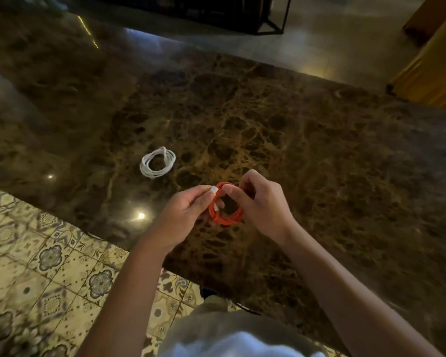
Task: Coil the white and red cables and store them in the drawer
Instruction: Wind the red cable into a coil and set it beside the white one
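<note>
Both hands hold the red cable (225,207) just above the table (319,155): left hand (188,212) and right hand (258,202) each grip the nearly finished coil. Farther off, the white cable (157,162) lies coiled. No drawer shows; storing remains.

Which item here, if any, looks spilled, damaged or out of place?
Nothing stands out. The white cable lies neatly coiled on the marble table. Both hands, left hand and right hand, hold the coiled red cable.
</note>
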